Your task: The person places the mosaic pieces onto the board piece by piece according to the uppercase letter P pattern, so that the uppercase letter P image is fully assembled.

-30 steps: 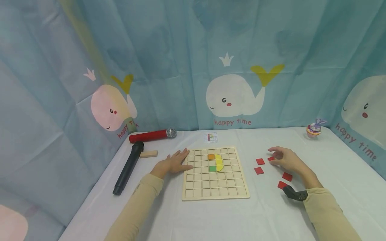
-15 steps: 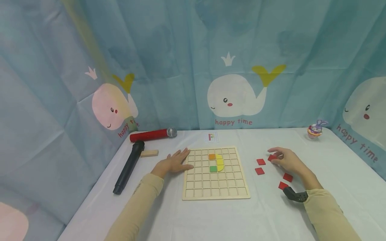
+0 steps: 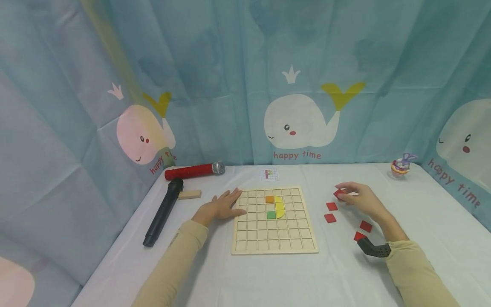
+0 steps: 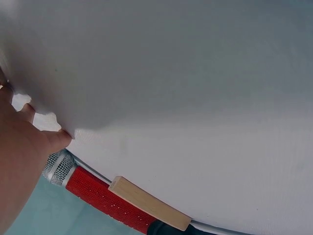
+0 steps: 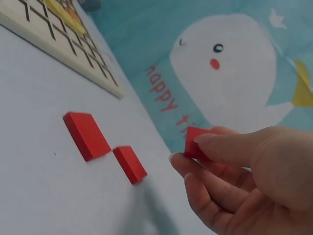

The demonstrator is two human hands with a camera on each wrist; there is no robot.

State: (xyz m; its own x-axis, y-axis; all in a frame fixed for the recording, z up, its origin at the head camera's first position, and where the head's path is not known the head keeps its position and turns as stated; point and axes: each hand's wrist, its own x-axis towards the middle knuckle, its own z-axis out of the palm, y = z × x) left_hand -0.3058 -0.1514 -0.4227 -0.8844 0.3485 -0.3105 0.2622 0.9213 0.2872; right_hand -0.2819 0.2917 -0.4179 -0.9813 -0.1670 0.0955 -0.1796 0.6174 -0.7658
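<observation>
A second ago I had my right hand (image 3: 362, 199) low over the red tiles, fingertips just reaching the farthest one where it lay on the table (image 3: 422, 213). Half a second ago I was closing on it. Now that red tile (image 3: 339, 193) is up off the cloth, pinched between my thumb and fingers, and the hand has risen and drifted a little toward the far edge and toward the wooden board (image 3: 274, 220). From the right wrist view I see the tile (image 5: 198, 142) held on edge in the air above the table, clear of two others (image 5: 85, 135) lying flat beside it.
</observation>
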